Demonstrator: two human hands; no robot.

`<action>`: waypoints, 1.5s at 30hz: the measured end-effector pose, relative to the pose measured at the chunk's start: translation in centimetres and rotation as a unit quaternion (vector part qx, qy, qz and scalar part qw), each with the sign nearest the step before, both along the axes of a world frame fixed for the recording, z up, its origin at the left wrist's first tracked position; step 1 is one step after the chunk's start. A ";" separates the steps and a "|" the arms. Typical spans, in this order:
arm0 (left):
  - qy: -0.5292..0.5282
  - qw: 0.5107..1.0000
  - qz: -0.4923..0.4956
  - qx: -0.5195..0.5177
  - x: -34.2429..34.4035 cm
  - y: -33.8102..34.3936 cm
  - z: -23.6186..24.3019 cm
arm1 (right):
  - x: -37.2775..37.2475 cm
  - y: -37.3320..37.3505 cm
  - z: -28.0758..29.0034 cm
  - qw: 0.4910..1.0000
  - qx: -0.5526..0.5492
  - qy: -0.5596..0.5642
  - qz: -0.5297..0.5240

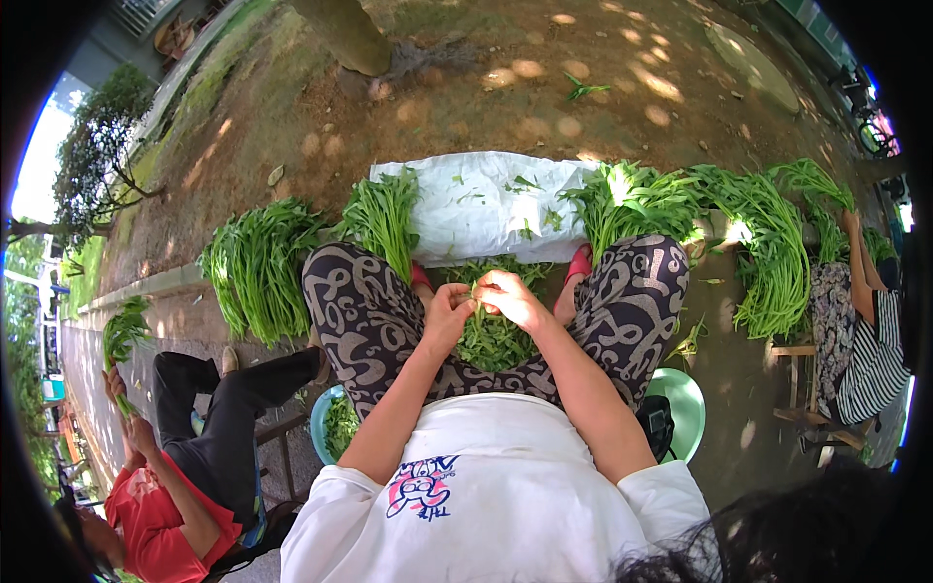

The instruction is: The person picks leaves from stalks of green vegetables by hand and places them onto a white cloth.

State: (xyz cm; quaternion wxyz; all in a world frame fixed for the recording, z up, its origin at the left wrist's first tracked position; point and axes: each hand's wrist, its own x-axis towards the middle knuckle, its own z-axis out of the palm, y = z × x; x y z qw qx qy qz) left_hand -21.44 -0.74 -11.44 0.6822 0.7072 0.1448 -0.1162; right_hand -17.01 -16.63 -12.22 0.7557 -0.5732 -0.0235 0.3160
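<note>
Both my hands meet above my lap, fingertips pinched together on a thin green vegetable stem (476, 303). My left hand (449, 316) has its thumb and forefinger closed on it. My right hand (511, 298) closes on the same stem from the other side, its fingertips almost touching the left ones. Part of the stem is hidden by the fingers. Directly beneath, between my knees, lies a heap of loose picked leaves (496, 342); what holds the heap is hidden.
A white sheet (466, 219) with leaf scraps lies ahead. Long-stemmed greens flank it in bunches, left (262, 272) and right (773, 257). Pale green basins stand by my left hip (321, 429) and right hip (692, 413). People sit on both sides; the left one holds greens (123, 332).
</note>
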 end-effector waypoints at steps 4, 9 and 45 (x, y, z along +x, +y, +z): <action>0.008 1.000 0.021 0.005 0.4 0.6 -0.2 | 0.0 0.2 0.1 0.996 -0.073 -0.043 0.018; 0.002 1.000 0.019 0.009 0.3 0.5 -0.1 | -0.2 0.1 -0.6 0.996 -0.054 -0.058 0.035; -0.033 0.979 0.069 -0.187 0.4 1.0 0.9 | 0.6 -0.8 -0.2 0.999 0.014 0.013 0.035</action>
